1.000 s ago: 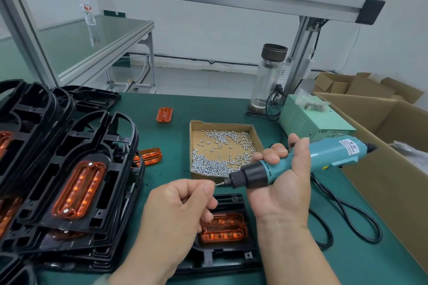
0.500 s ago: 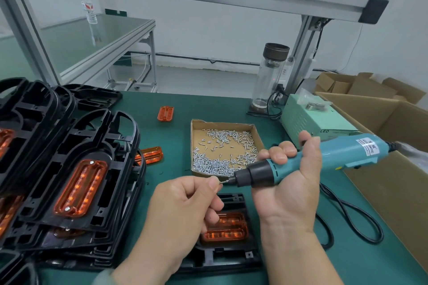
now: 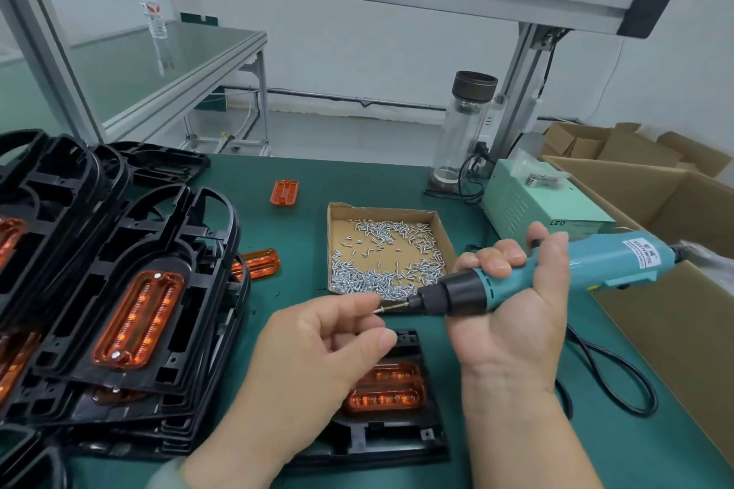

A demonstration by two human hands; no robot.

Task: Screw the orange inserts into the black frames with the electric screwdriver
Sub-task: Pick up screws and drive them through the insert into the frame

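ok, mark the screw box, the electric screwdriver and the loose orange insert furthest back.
screw box [image 3: 381, 214]: head view, far cardboard wall.
electric screwdriver [image 3: 595, 260]: head view, teal body.
loose orange insert [image 3: 284, 192]: head view, its centre.

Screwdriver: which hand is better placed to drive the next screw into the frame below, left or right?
Right. The right hand grips the electric screwdriver, a screw at its bit tip, over the black frame. The left hand holds no tool; its fingers are only at the tip.

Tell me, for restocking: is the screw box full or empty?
Neither: screws thinly scatter the cardboard box floor, bare patches showing.
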